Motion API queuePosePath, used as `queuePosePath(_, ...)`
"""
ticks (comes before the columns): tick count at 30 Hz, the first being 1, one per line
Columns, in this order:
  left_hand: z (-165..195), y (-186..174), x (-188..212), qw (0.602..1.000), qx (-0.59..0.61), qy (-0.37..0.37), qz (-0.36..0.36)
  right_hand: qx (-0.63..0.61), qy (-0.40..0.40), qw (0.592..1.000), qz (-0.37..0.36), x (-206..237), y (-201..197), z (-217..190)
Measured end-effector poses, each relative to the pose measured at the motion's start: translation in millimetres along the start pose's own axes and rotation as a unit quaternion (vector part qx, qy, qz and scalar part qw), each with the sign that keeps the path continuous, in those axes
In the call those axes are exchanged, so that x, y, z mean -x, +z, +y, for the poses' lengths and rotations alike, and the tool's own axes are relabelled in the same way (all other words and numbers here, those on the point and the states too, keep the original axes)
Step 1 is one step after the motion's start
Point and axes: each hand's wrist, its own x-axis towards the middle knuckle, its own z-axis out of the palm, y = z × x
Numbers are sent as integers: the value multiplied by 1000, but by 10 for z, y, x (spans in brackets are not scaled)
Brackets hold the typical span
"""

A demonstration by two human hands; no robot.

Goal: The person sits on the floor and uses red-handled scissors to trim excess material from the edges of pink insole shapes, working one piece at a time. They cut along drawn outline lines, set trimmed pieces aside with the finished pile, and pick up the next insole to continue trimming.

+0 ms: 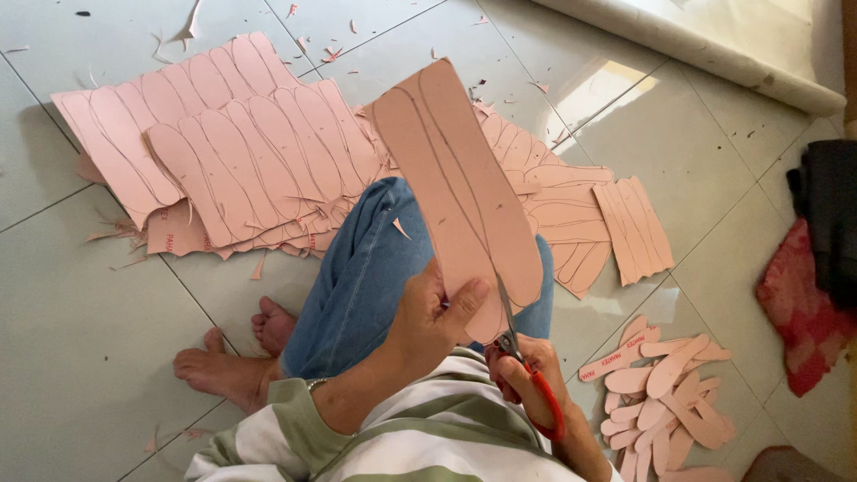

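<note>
Pinching the pink sheet's (455, 178) lower edge, left hand (433, 317) steadies it; right fingers (518, 379) grip red-handled scissors (527, 370).

1. Hands: 2, left hand (435, 317) & right hand (525, 375).
2. Scissors (527, 370): 1 pr, red handles.
3. Pink sheet (460, 192) held up: 1, w/ 2 insole outlines drawn on it.
4. Pink sheets on floor: 1 big spread-out pile (241, 152) (too overlapped to count singly), plus 1 small separate piece (634, 228).
5. Cut-out insoles (665, 393): 1 heap, approx 15–20, can't tell exactly.
6. Bare feet (237, 357): 2.
7. Roll (714, 45): 1.
8. Red cloth (799, 312): 1; dark cloth (826, 210): 1.
</note>
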Motion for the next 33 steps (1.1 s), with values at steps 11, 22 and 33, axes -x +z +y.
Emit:
queuePosePath(11, -25, -69, 0, 997, -60, 10, -39, -15, -13, 999, -48, 19, 12, -105)
queuePosePath(22, 97, -67, 12, 994, 34, -32, -94, 28, 3, 1000, 3, 23, 43, 12)
queuePosePath(33, 62, -126, 37, 990, -15, 31, -135, 2, -1, 998, -65, 0, 93, -256)
